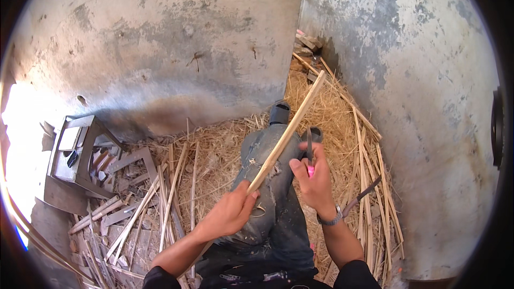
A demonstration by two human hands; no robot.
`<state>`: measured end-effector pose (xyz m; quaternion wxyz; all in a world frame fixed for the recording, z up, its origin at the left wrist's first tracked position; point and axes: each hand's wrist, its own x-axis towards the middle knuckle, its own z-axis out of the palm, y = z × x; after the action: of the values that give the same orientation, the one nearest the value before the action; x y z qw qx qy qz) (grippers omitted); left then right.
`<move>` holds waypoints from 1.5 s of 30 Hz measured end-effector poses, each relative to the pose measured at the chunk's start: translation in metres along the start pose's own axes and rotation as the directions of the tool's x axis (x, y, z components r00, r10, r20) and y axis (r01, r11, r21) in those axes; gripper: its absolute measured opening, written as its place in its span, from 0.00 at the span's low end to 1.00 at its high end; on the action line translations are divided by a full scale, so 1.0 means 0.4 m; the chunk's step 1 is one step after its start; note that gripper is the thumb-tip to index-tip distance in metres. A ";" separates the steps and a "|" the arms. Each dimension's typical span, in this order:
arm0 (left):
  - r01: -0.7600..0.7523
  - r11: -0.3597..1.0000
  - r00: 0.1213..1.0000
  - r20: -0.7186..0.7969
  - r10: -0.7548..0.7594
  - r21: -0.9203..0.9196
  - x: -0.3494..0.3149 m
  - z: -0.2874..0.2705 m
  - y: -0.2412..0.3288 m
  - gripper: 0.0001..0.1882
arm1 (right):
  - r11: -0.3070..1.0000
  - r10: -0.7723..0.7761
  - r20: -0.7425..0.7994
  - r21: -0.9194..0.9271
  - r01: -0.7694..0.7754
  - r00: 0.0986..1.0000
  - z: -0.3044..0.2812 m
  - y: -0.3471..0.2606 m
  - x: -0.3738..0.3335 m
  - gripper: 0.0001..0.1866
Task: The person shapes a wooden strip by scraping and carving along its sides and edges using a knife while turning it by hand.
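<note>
My left hand is closed round a long pale wooden strip, which slants up and to the right across my lap. Its far end reaches past my feet, in front of the wall corner. Just right of the strip, my right hand grips a knife with a dark blade pointing away from me and a bit of pink at its handle. The blade stands apart from the strip. A small curled shaving lies on my dusty trousers beside my left hand.
Straw-like shavings cover the floor around my legs. Several long strips lie along the right wall, with a dark curved tool across them. More strips and scraps lie at left, near a grey stool-like frame. Walls rise ahead and right.
</note>
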<state>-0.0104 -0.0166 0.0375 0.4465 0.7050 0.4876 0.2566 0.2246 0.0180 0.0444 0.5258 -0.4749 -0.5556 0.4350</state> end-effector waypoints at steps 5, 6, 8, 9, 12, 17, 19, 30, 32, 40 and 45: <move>0.055 0.991 0.978 0.208 -0.029 -0.123 0.007 0.005 0.041 0.18 | 0.986 -0.053 0.001 0.155 0.052 0.999 0.037 0.004 0.059 0.25; 0.084 0.972 0.957 0.289 -0.018 -0.218 0.009 0.004 0.052 0.24 | 0.987 -0.055 -0.006 0.153 0.056 0.998 0.029 -0.002 0.061 0.25; 0.047 0.909 0.941 0.324 0.098 -0.413 -0.010 0.006 0.039 0.28 | 0.951 -0.044 -0.102 0.299 0.073 0.994 0.008 -0.037 0.076 0.24; 0.027 0.805 0.916 0.336 0.217 -0.593 -0.024 0.010 0.029 0.34 | 0.949 -0.114 -0.140 0.279 0.149 0.984 -0.012 -0.034 0.096 0.19; 0.249 0.564 0.909 0.390 0.144 -0.788 -0.056 0.022 -0.028 0.38 | 0.949 -0.009 -0.197 0.309 0.071 0.980 -0.021 -0.082 0.143 0.16; 0.154 0.536 0.973 0.222 0.065 -0.830 -0.044 0.025 -0.035 0.34 | 0.771 -0.015 -0.440 0.567 0.290 0.898 -0.075 -0.044 0.188 0.13; 0.187 0.409 0.978 0.209 0.009 -0.893 -0.027 0.015 -0.033 0.34 | 0.681 -0.053 -0.546 0.593 0.430 0.836 -0.077 -0.027 0.184 0.12; 0.245 0.492 0.963 0.267 -0.027 -0.836 0.006 0.020 -0.033 0.33 | 0.941 -0.209 -0.089 0.251 0.225 0.974 -0.044 0.061 0.103 0.26; 0.276 0.473 0.957 0.284 -0.057 -0.836 0.016 0.024 -0.030 0.33 | 0.887 -0.169 0.148 -0.409 0.216 0.974 -0.021 0.009 0.068 0.26; 0.205 0.527 0.977 0.207 -0.056 -0.825 0.021 0.062 -0.018 0.34 | 0.505 -0.264 0.363 -0.738 0.448 0.894 -0.031 0.004 0.028 0.25; 0.249 0.482 0.967 0.241 -0.079 -0.840 0.016 0.060 -0.010 0.34 | 0.386 -0.277 0.315 -0.829 0.405 0.908 -0.049 -0.013 0.081 0.27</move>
<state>0.0094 -0.0195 0.0222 0.8008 0.3556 0.3190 0.3612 0.2438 0.0487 0.0563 0.2470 -0.5236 -0.8153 -0.0033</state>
